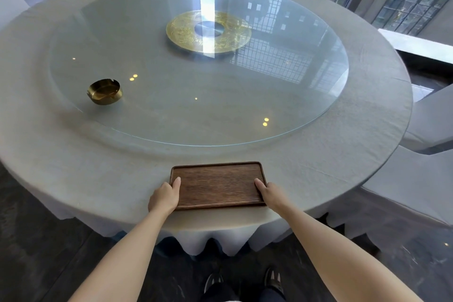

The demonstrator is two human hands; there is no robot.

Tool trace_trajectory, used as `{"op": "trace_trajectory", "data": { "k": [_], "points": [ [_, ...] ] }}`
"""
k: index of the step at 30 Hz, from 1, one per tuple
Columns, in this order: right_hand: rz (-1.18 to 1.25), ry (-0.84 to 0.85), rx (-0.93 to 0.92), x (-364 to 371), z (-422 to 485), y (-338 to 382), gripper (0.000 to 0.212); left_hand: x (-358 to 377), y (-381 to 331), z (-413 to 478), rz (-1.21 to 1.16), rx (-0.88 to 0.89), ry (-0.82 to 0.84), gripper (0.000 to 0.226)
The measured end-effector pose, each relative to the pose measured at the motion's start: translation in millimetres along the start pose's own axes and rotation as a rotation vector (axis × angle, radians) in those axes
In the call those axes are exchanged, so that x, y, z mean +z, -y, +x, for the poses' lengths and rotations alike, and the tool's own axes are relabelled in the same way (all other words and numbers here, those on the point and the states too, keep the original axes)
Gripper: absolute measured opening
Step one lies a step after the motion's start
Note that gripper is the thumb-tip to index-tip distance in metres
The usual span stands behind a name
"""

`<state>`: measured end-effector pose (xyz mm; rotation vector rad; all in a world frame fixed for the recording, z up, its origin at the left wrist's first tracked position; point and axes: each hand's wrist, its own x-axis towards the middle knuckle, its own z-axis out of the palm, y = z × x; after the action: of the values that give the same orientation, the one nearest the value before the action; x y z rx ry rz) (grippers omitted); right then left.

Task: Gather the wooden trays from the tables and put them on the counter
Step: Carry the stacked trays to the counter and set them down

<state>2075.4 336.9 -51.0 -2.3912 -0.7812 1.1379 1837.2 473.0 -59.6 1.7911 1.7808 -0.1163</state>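
A dark wooden tray [218, 185] lies flat on the near edge of a round table [98, 167] covered in grey cloth. My left hand [165, 196] grips the tray's left end, thumb on top of the rim. At the right end, my right hand [269, 193] holds the rim the same way. The tray is empty and rests on the cloth.
A glass turntable [294, 95] with a gold disc [208, 32] at its centre fills the table's middle. A brass ashtray [105, 91] sits on its left. White covered chairs [421, 186] stand at right and far left. Dark floor and my shoes [274, 279] lie below.
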Motion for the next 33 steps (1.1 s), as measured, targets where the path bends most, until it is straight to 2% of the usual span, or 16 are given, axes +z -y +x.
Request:
{"op": "trace_trajectory", "data": {
  "k": [6, 16, 25, 33],
  "points": [
    [0.171, -0.102, 0.031, -24, -13, -24, 0.046, -7, -46, -8, 0.012, 0.096, -0.024, 0.062],
    [0.460, -0.488, 0.209, -140, -80, -131, 0.051, 50, -224, -60, 0.042, 0.549, 0.091, 0.058],
    [0.639, -0.871, 0.369, -248, -170, -282, 0.051, 150, -393, -201, 0.098, 0.892, 0.248, 0.060],
    [0.674, -1.082, 0.529, -346, -250, -427, 0.056, 253, -527, -351, 0.168, 1.147, 0.330, 0.061]
  ]
}}
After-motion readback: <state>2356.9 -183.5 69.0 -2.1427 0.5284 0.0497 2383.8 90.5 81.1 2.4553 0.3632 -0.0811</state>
